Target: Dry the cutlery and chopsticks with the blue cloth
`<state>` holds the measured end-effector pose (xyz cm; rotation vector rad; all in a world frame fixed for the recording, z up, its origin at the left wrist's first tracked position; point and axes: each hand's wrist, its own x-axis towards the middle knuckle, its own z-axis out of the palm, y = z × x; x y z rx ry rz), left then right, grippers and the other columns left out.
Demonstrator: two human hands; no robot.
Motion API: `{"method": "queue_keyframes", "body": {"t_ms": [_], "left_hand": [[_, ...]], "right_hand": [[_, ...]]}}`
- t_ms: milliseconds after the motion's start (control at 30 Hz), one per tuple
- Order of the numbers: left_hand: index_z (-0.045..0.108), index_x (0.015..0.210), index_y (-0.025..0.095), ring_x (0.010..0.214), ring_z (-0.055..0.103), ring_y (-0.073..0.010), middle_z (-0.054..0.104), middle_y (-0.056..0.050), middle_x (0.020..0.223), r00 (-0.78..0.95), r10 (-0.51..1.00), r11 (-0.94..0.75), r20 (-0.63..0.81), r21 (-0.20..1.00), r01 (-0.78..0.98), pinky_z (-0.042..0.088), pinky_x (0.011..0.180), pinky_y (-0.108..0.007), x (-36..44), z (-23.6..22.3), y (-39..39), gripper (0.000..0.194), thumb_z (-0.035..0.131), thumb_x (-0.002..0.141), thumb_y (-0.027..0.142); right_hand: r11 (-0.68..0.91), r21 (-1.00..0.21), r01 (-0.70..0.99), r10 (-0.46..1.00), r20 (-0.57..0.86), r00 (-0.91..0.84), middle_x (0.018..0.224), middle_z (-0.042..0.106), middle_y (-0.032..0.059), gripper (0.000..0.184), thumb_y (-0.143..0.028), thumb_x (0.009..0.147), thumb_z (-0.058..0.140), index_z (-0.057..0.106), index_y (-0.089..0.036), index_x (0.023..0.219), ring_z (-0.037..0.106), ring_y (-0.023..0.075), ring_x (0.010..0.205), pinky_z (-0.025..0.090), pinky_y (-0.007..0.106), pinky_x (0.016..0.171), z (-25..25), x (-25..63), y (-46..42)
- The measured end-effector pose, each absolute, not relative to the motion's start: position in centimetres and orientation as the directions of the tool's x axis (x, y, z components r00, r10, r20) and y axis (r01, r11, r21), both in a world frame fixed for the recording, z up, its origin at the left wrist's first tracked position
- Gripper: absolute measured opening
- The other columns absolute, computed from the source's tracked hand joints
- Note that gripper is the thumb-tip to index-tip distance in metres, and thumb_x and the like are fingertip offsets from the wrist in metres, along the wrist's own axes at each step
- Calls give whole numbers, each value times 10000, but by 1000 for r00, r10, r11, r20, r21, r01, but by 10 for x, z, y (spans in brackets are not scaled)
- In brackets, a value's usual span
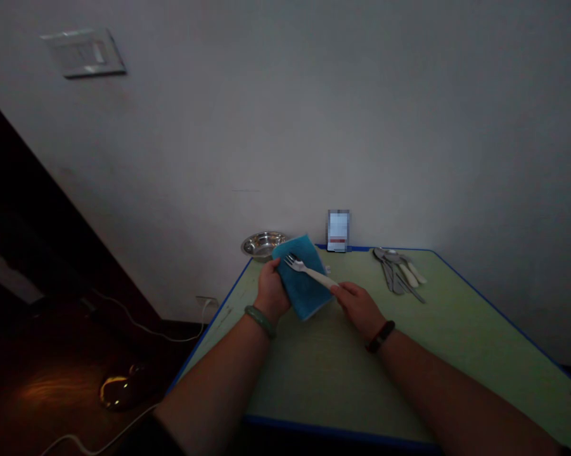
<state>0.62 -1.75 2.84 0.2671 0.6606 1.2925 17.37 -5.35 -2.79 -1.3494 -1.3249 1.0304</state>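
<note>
Head view: I have the left grip point(272, 291) clamped on a blue cloth point(301, 278), the right grip point(359, 310) clamped on a white-handled fork point(311, 271); a slack pinch could drop it.

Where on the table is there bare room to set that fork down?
Bare green tabletop lies right of the cutlery pile, toward the table's right edge, and also nearer you, below your left hand and right hand. It's crowded at the far left: the steel bowl, blue cloth, fork and both hands.
</note>
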Motion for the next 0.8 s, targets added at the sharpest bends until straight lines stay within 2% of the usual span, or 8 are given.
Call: {"method": "queue_keyframes", "body": {"t_ms": [200, 500, 800], "left_hand": [[662, 1191, 75, 905, 726, -331, 776, -132, 911, 181, 928, 338, -327, 524, -782, 522, 935, -519, 7, 25, -18, 476, 469, 803, 273], [666, 1156, 63, 926, 721, -323, 772, -138, 923, 71, 961, 211, -267, 543, -813, 508, 956, -509, 5, 25, -14, 460, 447, 826, 297], [659, 1187, 59, 921, 724, -322, 775, -137, 909, 106, 952, 247, -288, 515, -821, 512, 952, -498, 5, 24, -14, 478, 443, 831, 292]], "right_hand": [[42, -981, 187, 998, 51, 42, 557, 404, -56, 349, -542, 750, 572, 574, -197, 699, 354, 104, 496, 259, 255, 477, -31, 175, -52], [22, -972, 233, 998, 33, 44, 551, 391, -61, 351, -549, 738, 553, 559, -201, 695, 342, 104, 492, 255, 262, 481, -27, 174, -53], [23, -978, 207, 999, 33, 43, 539, 387, -63, 361, -559, 728, 566, 571, -199, 699, 336, 107, 491, 251, 266, 486, -29, 174, -53]]}}
